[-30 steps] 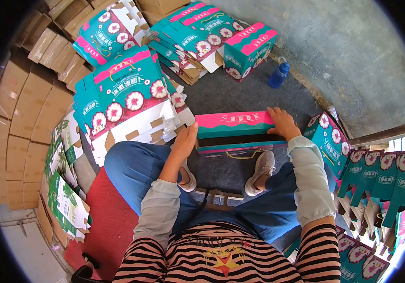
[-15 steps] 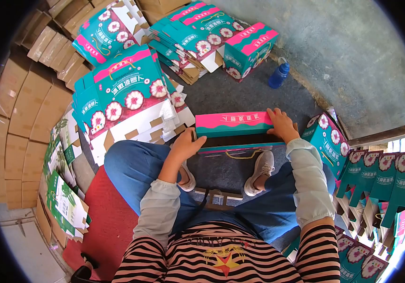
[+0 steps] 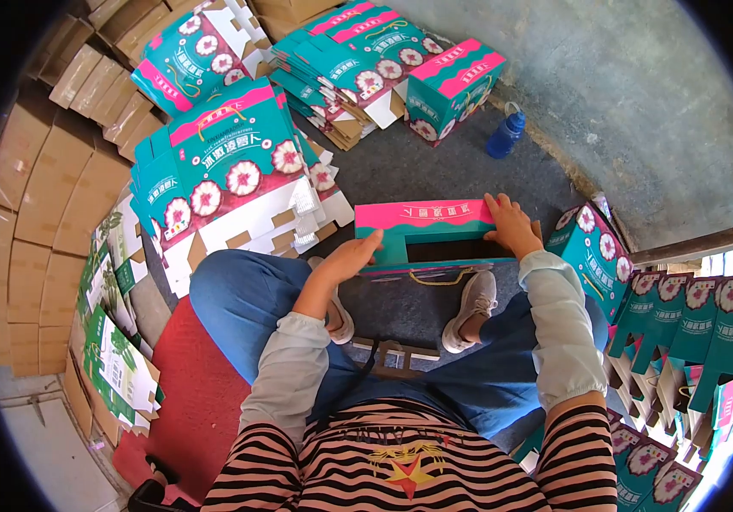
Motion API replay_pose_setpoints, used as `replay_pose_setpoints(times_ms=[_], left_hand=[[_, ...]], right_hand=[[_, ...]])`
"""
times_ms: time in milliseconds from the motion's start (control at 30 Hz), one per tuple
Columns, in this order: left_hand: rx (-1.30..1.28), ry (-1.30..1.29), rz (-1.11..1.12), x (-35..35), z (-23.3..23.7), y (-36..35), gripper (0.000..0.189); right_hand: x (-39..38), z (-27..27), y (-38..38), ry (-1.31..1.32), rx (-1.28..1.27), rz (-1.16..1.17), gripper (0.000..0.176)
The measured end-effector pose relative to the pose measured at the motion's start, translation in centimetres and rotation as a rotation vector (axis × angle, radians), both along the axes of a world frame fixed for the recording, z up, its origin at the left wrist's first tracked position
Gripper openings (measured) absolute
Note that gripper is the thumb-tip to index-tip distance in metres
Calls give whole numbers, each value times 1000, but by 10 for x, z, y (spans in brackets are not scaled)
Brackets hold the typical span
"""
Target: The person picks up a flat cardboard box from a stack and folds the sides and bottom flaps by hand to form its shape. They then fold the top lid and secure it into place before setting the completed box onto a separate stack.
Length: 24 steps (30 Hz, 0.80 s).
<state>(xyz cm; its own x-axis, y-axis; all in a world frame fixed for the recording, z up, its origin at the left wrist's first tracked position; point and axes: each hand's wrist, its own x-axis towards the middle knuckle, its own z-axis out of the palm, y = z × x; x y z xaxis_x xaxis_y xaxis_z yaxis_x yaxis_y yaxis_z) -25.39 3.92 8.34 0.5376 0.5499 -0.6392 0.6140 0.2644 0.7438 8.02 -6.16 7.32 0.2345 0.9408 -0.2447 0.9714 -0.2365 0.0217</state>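
I get a bright, daylit view with saturated colours, and the light is strongest at the lower right, where the cartons (image 3: 708, 324) wash out into white glare near the rim. Shadows are soft, with a dark patch inside the open box (image 3: 422, 215) and a dim one under the legs on the floor (image 3: 435, 171). The fisheye bends everything toward a black circular border, and edge detail smears slightly while the centre is sharp.
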Motion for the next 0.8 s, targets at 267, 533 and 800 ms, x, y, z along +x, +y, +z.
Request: replay_pose_setpoints(times_ms=[267,533,800], left_hand=[[720,70,-353,10,-41,8,24],[826,117,-440,10,-44,7,24],[805,139,-450,12,-45,10,25]], right_hand=[[1,-1,-1,2,-8,2,94],[-2,28,1,-209,-61,-14,69],[21,32,-16,318,-71,-208,61]])
